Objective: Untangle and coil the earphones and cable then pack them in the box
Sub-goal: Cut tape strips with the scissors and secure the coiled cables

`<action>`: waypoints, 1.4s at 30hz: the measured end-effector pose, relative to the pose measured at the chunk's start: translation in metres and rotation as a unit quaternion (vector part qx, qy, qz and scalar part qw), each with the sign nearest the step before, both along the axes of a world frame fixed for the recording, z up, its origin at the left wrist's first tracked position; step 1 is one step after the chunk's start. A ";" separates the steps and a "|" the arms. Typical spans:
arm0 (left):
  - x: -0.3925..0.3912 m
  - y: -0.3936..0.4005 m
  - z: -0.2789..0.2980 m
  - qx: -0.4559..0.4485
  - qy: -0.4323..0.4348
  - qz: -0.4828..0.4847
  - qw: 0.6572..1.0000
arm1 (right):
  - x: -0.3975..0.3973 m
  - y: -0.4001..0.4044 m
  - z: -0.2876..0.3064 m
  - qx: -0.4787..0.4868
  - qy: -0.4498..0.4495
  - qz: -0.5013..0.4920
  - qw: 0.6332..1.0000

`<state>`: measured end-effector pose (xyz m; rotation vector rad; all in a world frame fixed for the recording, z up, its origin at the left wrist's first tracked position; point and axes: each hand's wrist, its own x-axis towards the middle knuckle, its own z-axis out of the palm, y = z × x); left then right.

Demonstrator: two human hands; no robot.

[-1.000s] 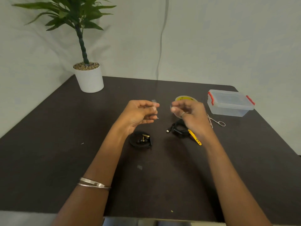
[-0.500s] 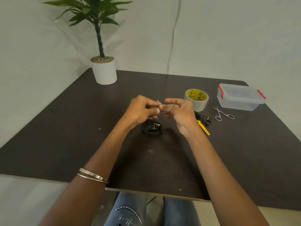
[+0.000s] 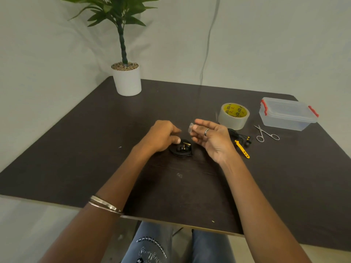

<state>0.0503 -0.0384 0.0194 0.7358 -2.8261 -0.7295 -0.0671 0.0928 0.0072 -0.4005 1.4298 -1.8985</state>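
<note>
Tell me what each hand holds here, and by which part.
Right hand has a small clear tape piece stuck to a fingertip. Left hand reaches down at the coiled earphones; any grip cannot be told.

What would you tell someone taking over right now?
Left hand: reaching down at the black coil on the table; contact unclear.
Right hand: raised, a bit of clear tape stuck to a fingertip.
Second cable with its yellow strap lies loose near the tape roll and scissors.
Box is shut.
Done: one coil wound.
Left: tape it, coil the other, open the box, pack both.
</note>
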 end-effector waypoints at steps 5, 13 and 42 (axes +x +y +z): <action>0.000 0.005 -0.010 -0.043 0.020 0.021 0.999 | 0.002 0.002 -0.002 -0.009 0.023 0.007 1.000; 0.001 0.007 -0.016 -0.084 0.080 0.008 0.993 | 0.007 0.001 -0.006 -0.017 0.116 0.014 0.993; -0.002 0.008 -0.010 0.286 0.269 0.121 0.912 | 0.007 -0.008 -0.013 -0.050 0.286 -0.011 0.957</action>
